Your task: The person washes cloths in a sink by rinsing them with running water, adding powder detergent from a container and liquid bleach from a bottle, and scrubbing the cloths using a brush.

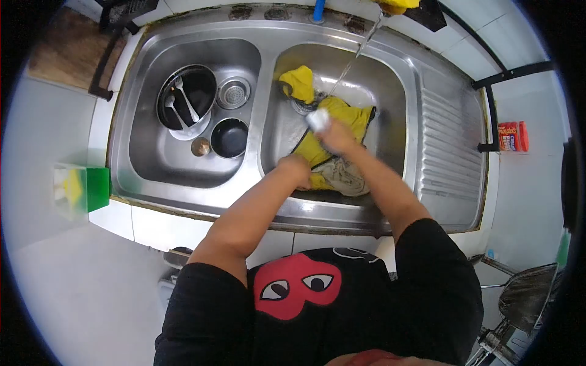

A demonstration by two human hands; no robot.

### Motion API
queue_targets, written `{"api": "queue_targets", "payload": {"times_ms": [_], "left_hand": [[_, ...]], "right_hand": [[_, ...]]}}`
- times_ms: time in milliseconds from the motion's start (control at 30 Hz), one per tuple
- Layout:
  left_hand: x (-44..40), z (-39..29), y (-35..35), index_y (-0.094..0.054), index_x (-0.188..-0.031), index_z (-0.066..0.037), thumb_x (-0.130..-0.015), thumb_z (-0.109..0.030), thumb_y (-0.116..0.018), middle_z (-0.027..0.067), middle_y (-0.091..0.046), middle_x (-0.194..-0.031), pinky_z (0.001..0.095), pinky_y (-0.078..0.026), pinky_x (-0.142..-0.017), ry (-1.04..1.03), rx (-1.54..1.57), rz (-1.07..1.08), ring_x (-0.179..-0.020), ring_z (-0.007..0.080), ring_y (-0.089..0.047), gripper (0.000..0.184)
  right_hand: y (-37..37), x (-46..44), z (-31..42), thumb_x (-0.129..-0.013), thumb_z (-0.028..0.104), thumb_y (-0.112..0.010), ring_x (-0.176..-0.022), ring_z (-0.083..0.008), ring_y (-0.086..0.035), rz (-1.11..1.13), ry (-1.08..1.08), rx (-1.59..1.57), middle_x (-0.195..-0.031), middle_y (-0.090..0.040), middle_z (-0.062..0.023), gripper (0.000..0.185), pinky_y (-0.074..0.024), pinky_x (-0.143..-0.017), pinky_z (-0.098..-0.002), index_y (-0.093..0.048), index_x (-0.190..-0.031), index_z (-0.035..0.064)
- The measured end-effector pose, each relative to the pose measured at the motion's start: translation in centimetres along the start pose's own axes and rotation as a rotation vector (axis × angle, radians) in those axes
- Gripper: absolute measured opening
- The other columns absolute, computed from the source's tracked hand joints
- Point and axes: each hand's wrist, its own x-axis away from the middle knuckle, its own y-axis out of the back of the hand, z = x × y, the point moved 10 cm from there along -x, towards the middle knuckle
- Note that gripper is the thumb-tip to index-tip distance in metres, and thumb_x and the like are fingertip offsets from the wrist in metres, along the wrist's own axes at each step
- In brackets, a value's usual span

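Note:
A yellow cloth with dark edging lies spread in the right sink basin. My left hand is closed on its near left part, the fingers partly hidden. Above the cloth, my right hand grips a small white block, blurred by motion; it looks like a bar of soap. A bunched grey-beige cloth sits at the near side, under my right forearm. Beyond the hands, another yellow cloth piece rests by the drain. Running water falls from above near the far end of the spread cloth.
In the left basin are a black pan with forks, a small dark pot and a small round brownish item. A ribbed drainboard lies right, a red packet beyond it. A green-and-clear container stands left.

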Motion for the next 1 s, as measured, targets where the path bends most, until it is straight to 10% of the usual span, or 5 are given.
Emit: {"api": "queue_targets", "payload": {"times_ms": [367, 467, 567, 767, 1000], "left_hand": [[-3.6, 0.5, 7.4, -0.061, -0.107, -0.005, -0.081, -0.022, -0.052, 0.0146, -0.052, -0.122, 0.0399, -0.039, -0.093, -0.044, 0.093, -0.226, -0.115, 0.0259, -0.048, 0.033], [-7.0, -0.7, 9.5, -0.053, -0.119, -0.008, -0.082, -0.015, -0.048, 0.0128, -0.037, -0.135, 0.0448, -0.028, -0.102, -0.253, -0.055, -0.862, -0.130, 0.0227, -0.029, 0.038], [-7.4, 0.7, 4.7, -0.025, -0.137, -0.009, -0.085, -0.025, -0.047, 0.0115, -0.009, -0.147, 0.0427, -0.030, -0.101, 0.085, -0.090, -0.382, -0.126, 0.0263, -0.034, 0.059], [-2.2, -1.9, 0.7, -0.042, -0.127, -0.007, -0.083, -0.040, -0.051, 0.0143, -0.037, -0.135, 0.0397, -0.039, -0.093, 0.006, -0.086, 0.179, -0.116, 0.0304, -0.046, 0.057], [-1.4, 0.0, -0.8, -0.057, -0.115, -0.009, -0.077, -0.041, -0.058, 0.0101, -0.051, -0.123, 0.0386, -0.039, -0.092, 0.064, 0.024, 0.025, -0.112, 0.0237, -0.050, 0.050]], "right_hand": [[9.8, 0.8, -8.0, -0.068, 0.038, -0.069, -0.093, -0.0387, -0.057, -0.326, -0.438, -0.238, -0.098, -0.059, -0.0258, 0.058, -0.0452, -0.081, -0.0423, -0.051, -0.101, -0.0055], [7.0, 1.9, -8.3, -0.068, 0.036, -0.070, -0.090, -0.0354, -0.059, -0.285, -0.381, -0.086, -0.092, -0.060, -0.0241, 0.048, -0.0455, -0.077, -0.0403, -0.053, -0.091, -0.0019], [7.8, 4.6, -8.3, -0.067, 0.034, -0.071, -0.093, -0.0370, -0.058, -0.216, -0.421, 0.025, -0.097, -0.059, -0.0240, 0.054, -0.0457, -0.080, -0.0410, -0.049, -0.100, -0.0021], [7.6, 5.1, -4.3, -0.065, 0.030, -0.072, -0.092, -0.0353, -0.058, -0.072, -0.311, 0.063, -0.097, -0.060, -0.0225, 0.059, -0.0462, -0.080, -0.0417, -0.046, -0.109, 0.0012], [0.2, 5.3, 3.1, -0.068, 0.028, -0.070, -0.100, -0.0376, -0.054, 0.087, -0.011, -0.106, -0.104, -0.056, -0.0249, 0.066, -0.0413, -0.089, -0.0407, -0.041, -0.122, 0.0025]]}}
